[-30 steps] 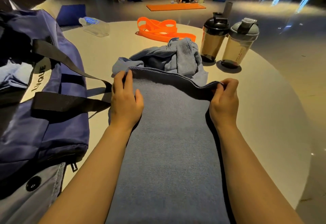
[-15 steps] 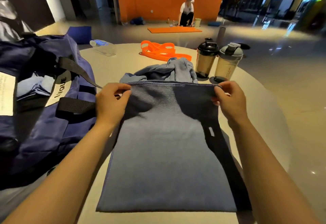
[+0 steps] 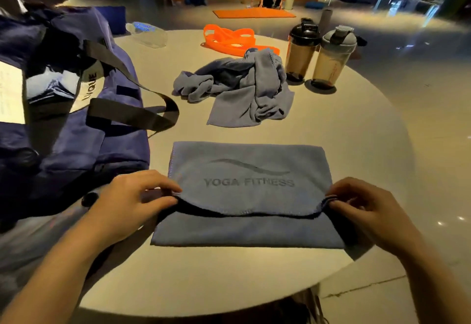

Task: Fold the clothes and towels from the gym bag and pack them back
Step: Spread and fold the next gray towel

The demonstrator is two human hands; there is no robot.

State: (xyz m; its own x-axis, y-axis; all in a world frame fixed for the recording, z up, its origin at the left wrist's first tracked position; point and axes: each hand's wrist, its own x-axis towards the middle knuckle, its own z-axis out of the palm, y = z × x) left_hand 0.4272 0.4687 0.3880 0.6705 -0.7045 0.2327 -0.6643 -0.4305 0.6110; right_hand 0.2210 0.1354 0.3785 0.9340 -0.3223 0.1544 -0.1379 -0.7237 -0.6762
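You are now laying the towel's (image 3: 251, 170) far half over toward you beside the gym bag (image 3: 76, 125); left grip (image 3: 132, 201) and right grip (image 3: 367, 209) are pinching its corners, completing one fold.

"YOGA FITNESS" w/ wave logo on folded blue towel (image 3: 249, 170); navy gym bag (image 3: 76, 140) label reads approx. "LIQUE".
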